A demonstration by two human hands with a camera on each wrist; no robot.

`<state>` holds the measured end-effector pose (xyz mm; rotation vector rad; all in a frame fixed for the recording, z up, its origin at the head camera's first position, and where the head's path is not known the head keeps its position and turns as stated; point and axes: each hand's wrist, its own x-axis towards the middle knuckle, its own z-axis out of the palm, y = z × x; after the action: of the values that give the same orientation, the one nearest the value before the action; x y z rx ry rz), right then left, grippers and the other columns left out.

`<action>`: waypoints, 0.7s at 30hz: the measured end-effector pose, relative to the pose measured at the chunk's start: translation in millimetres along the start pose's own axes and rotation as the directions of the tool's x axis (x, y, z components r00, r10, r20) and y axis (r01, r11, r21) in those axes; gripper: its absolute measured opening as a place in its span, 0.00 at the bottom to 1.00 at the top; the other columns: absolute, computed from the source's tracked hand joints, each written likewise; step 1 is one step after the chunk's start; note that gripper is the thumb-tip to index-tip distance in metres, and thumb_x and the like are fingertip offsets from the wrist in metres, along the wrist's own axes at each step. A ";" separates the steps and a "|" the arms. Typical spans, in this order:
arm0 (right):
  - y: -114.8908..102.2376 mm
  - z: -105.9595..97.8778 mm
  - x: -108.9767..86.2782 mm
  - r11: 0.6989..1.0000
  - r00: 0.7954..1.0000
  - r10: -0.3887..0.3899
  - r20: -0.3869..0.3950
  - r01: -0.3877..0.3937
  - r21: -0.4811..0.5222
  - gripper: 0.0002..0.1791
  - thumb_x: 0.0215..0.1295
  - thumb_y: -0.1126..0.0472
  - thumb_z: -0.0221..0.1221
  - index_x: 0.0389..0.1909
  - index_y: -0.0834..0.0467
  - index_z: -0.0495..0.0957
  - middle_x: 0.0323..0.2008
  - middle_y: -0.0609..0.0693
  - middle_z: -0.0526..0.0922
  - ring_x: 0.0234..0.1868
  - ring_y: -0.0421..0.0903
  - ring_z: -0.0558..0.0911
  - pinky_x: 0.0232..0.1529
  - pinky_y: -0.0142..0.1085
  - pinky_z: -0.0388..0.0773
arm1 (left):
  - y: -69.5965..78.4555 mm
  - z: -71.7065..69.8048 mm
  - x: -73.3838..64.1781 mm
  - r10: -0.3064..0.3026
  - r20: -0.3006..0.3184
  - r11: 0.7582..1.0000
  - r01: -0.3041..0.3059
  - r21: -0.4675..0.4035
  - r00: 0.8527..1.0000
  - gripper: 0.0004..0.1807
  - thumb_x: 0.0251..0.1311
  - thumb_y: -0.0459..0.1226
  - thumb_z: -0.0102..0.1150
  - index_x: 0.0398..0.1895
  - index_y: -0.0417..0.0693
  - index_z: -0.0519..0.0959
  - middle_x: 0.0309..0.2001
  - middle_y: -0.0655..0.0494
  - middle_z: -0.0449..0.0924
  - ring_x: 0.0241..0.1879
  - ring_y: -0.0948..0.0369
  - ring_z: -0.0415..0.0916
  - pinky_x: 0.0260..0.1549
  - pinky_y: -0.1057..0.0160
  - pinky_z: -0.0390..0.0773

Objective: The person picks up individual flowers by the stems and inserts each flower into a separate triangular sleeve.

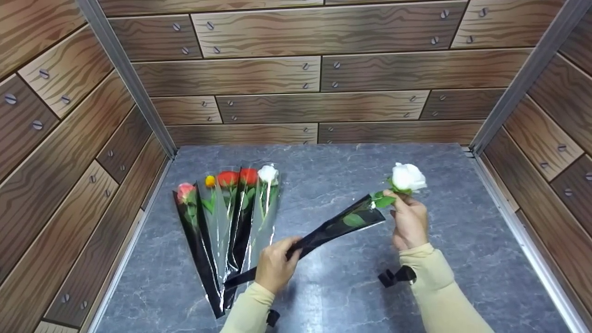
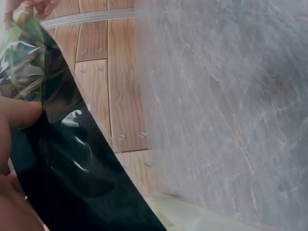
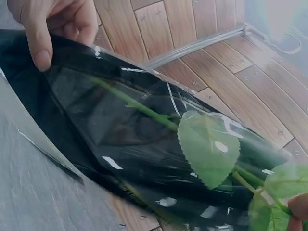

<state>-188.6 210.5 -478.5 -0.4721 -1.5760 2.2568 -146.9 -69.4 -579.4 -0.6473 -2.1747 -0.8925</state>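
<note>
My left hand [image 1: 276,263] grips a black flower sleeve [image 1: 323,235] with a clear front, its thumb laid over the film. The sleeve slants up to the right, its wide mouth toward my right hand [image 1: 410,221]. A white rose [image 1: 408,177] sticks out beyond that mouth, and my right fingers pinch its stem just under the bloom. In the right wrist view the green stem [image 3: 144,111] and a leaf [image 3: 210,149] show through the clear film, inside the sleeve. The left wrist view has the sleeve [image 2: 82,159] close up, under my left thumb.
On the left of the grey marbled table [image 1: 333,291] lie several sleeved flowers side by side: a pink rose [image 1: 186,192], a small yellow flower [image 1: 210,181], two red ones [image 1: 227,178] and a white rose [image 1: 268,174]. Wood-patterned walls [image 1: 319,74] enclose the back and sides.
</note>
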 end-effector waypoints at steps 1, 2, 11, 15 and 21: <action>-1.3 0.5 -0.1 1.000 1.000 -0.013 -0.011 0.013 -0.007 0.04 0.57 0.65 0.67 0.26 0.57 0.83 0.27 0.43 0.81 0.34 0.42 0.73 0.36 0.33 0.64 | 0.0 0.0 -0.2 0.006 -0.009 1.000 -0.006 0.014 1.000 0.15 0.44 0.30 0.73 0.38 0.49 0.83 0.34 0.58 0.85 0.32 0.63 0.83 0.32 0.65 0.80; -2.2 1.0 -0.2 1.000 1.000 -0.021 -0.023 0.021 -0.014 0.04 0.58 0.65 0.66 0.25 0.57 0.83 0.27 0.43 0.80 0.34 0.42 0.72 0.36 0.33 0.64 | 0.0 0.1 -0.4 0.016 -0.019 0.999 -0.015 0.031 1.000 0.15 0.44 0.30 0.73 0.37 0.48 0.83 0.33 0.58 0.85 0.32 0.63 0.83 0.32 0.65 0.79; 5.9 11.1 -7.0 0.997 0.993 -0.068 -0.094 0.065 -0.032 0.09 0.54 0.69 0.66 0.20 0.59 0.77 0.24 0.45 0.75 0.32 0.44 0.69 0.37 0.33 0.67 | 8.4 -0.8 4.4 0.117 -0.075 0.988 -0.108 0.106 0.990 0.11 0.46 0.30 0.69 0.36 0.47 0.82 0.30 0.58 0.84 0.28 0.61 0.81 0.25 0.62 0.78; 11.6 15.0 -10.3 0.999 1.000 0.000 -0.032 -0.002 -0.050 0.05 0.57 0.69 0.65 0.26 0.61 0.78 0.26 0.45 0.78 0.34 0.44 0.70 0.41 0.35 0.66 | 10.6 0.9 6.6 0.159 -0.094 0.985 -0.151 0.087 0.983 0.12 0.45 0.28 0.67 0.36 0.47 0.82 0.28 0.59 0.83 0.24 0.62 0.79 0.22 0.63 0.76; 14.3 15.8 -11.9 0.983 0.981 0.157 0.117 -0.144 -0.117 0.05 0.61 0.70 0.58 0.38 0.65 0.78 0.30 0.44 0.79 0.36 0.43 0.70 0.40 0.35 0.62 | 10.6 1.8 5.8 0.136 -0.071 0.988 -0.130 0.079 0.988 0.12 0.43 0.29 0.69 0.33 0.47 0.82 0.27 0.59 0.82 0.23 0.62 0.79 0.21 0.63 0.76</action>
<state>-186.7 187.3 -486.0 -0.5023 -1.7877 2.3624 -144.4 -60.2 -571.7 -0.7018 -2.0599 -0.7510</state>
